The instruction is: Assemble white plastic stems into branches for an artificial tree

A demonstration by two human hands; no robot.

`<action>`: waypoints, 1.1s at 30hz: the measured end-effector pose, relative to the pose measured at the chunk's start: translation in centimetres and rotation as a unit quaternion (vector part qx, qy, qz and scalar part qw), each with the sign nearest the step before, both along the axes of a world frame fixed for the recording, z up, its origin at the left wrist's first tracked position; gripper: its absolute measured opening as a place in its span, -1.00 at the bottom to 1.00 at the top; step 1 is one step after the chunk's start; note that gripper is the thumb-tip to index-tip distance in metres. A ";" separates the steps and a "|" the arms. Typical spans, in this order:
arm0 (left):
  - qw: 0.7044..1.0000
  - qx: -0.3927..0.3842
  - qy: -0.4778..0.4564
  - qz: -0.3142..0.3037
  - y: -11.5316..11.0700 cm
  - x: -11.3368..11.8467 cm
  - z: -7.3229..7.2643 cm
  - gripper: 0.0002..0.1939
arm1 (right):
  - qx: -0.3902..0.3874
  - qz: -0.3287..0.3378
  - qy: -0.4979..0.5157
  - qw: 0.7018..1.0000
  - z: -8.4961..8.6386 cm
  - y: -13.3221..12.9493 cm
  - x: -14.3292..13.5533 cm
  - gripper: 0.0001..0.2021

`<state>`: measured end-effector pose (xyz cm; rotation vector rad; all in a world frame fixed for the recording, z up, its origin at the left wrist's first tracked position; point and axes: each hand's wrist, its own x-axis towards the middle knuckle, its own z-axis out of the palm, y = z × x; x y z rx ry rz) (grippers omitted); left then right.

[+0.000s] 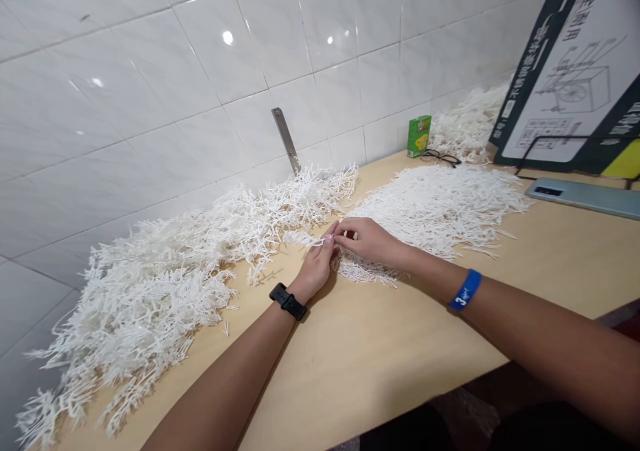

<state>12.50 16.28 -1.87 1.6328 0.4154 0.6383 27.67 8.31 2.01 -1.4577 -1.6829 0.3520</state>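
My left hand [315, 270], with a black watch strap at its wrist, pinches a small white branched plastic piece [301, 238] whose prongs stick out to the left. At the same spot, the thumb and fingertips of my right hand [369, 239] close on the piece's near end; the exact contact is too small to make out. Tangled white branched plastic pieces [160, 284] form a long heap to the left, along the wall. Under and beyond my right hand spreads a flatter pile of thin, loose white plastic sticks [440, 201].
A tiled wall [200, 71] borders the wooden table [320, 364], with a metal bracket [286, 139] against it. At the right stand a green carton [419, 136], eyeglasses [443, 157], another white heap [470, 124], a large printed box [570, 78] and a phone [590, 196].
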 end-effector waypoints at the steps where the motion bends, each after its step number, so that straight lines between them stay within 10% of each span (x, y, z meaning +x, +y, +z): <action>1: 1.000 -0.009 -0.006 0.005 0.1 0.0 -0.1 -0.45 | -0.003 0.003 0.000 1.000 0.0 0.0 0.0 -0.81; 33: 0.998 -0.029 -0.043 0.042 -0.1 0.0 0.6 -0.46 | -0.019 0.041 -0.016 0.999 0.3 -0.5 -1.1 -0.73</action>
